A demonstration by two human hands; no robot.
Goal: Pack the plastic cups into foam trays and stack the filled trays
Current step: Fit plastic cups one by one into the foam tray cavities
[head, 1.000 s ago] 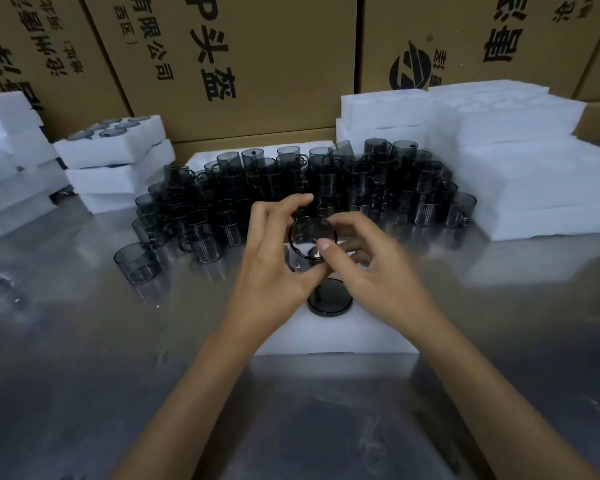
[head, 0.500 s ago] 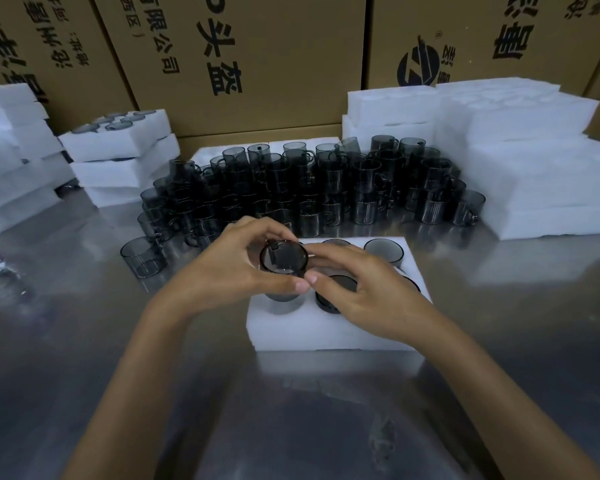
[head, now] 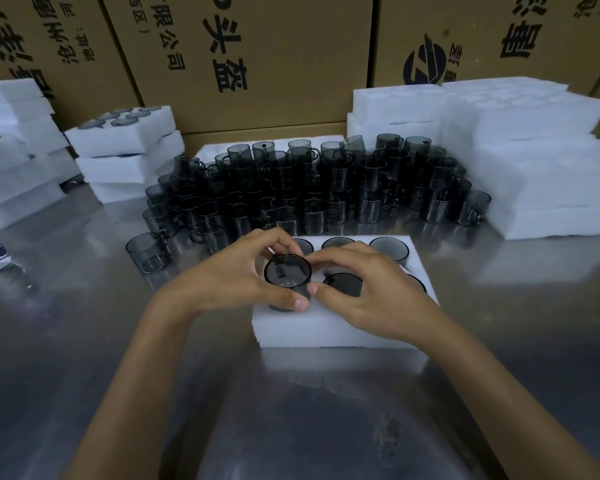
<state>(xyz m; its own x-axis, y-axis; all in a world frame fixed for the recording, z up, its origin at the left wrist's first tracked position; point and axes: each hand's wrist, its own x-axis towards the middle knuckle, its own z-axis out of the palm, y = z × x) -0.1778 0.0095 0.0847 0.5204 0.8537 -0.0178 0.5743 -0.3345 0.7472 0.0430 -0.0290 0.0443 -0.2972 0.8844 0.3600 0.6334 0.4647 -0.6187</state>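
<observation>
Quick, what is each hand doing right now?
Left hand: holds the dark cup over the foam tray.
Right hand: pinches the same cup from the other side.

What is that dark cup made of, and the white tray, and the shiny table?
Cup: looks like smoky see-through plastic, glossy; you can see through its wall.
Foam tray: soft-looking white foam, matte, with round holes.
Table: probably steel; grey, with blurry reflections.

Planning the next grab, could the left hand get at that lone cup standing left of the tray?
Probably yes: the lone cup stands apart on bare table, but the left hand grips another cup now.
</observation>
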